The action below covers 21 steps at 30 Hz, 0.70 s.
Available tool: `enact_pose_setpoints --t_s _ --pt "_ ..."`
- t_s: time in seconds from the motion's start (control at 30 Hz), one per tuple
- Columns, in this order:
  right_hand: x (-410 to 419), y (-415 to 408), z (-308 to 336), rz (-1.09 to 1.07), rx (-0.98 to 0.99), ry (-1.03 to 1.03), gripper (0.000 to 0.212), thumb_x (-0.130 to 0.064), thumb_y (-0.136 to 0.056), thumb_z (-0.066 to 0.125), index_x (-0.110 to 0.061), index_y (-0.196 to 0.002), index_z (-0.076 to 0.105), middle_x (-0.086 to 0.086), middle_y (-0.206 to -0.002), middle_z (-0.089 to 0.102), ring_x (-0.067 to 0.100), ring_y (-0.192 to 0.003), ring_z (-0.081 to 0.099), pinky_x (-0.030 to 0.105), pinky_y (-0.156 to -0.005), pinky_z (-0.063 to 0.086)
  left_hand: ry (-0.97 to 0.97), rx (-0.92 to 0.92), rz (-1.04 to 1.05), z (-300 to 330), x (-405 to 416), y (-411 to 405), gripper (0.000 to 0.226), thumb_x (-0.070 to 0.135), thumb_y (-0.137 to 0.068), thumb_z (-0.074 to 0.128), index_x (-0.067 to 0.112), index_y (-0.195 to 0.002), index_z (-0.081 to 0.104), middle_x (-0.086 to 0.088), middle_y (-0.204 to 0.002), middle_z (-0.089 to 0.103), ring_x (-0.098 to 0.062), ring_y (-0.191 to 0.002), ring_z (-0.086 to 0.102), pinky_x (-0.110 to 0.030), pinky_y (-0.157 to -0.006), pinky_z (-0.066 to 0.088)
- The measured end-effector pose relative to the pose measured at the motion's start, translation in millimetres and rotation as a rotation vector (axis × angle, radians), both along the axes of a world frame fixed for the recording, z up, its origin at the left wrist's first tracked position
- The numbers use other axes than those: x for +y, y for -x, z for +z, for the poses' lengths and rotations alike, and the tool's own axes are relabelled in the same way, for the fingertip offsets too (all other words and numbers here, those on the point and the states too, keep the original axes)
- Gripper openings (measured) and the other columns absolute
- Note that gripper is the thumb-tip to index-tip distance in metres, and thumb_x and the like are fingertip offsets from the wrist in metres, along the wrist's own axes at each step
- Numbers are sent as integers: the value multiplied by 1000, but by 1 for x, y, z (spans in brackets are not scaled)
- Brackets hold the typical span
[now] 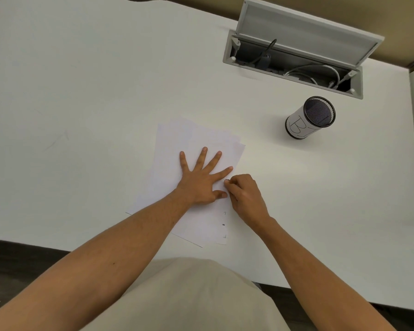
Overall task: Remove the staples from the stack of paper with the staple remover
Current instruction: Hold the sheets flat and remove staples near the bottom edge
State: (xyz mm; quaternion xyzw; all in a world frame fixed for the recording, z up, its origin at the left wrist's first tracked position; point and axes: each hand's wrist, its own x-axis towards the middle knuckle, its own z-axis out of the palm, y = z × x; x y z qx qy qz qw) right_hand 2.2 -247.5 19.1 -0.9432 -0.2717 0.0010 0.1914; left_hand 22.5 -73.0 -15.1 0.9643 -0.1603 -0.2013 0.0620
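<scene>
A loosely fanned stack of white paper [177,149] lies on the white desk [81,80]. My left hand [202,177] presses flat on the stack with its fingers spread. My right hand [245,195] sits at the stack's right edge, fingers curled tight, with a small dark tip [227,180] showing at the fingertips; that looks like the staple remover, mostly hidden in the fist. It touches the paper right beside my left index finger and thumb. Small dark marks [223,224] show lower along the paper's right edge.
A mesh pen cup [308,118] wrapped in white paper marked "B" stands to the right beyond the stack. Behind it an open cable hatch [294,65] with its lid raised holds cables. The desk's front edge runs close to my body.
</scene>
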Motion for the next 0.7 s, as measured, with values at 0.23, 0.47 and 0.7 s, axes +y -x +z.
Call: enact_pose_setpoints --t_s 0.23,0.47,0.7 --pt "-9 1 -11 140 -159 68 25 12 -76 70 8 -100 67 18 -88 65 36 -79 60 41 -66 51 -10 28 -2 3 0 -1 80 86 -78 13 53 -144 -17 6 -159 -29 -31 -141 -35 -75 -92 -26" --pt "-10 4 -17 199 -226 55 16 3 -87 65 8 -102 66 17 -89 65 33 -80 59 39 -71 49 -7 39 -5 3 0 -2 79 84 -81 16 52 -145 -17 6 -158 -30 -31 -141 -35 -77 -94 -23" --pt "-9 11 -5 -95 37 -41 17 -2 -88 65 2 -105 68 16 -95 64 33 -84 59 39 -68 52 -4 41 -4 4 1 -2 83 87 -78 20 53 -144 -18 8 -158 -30 -29 -141 -36 -75 -94 -25"
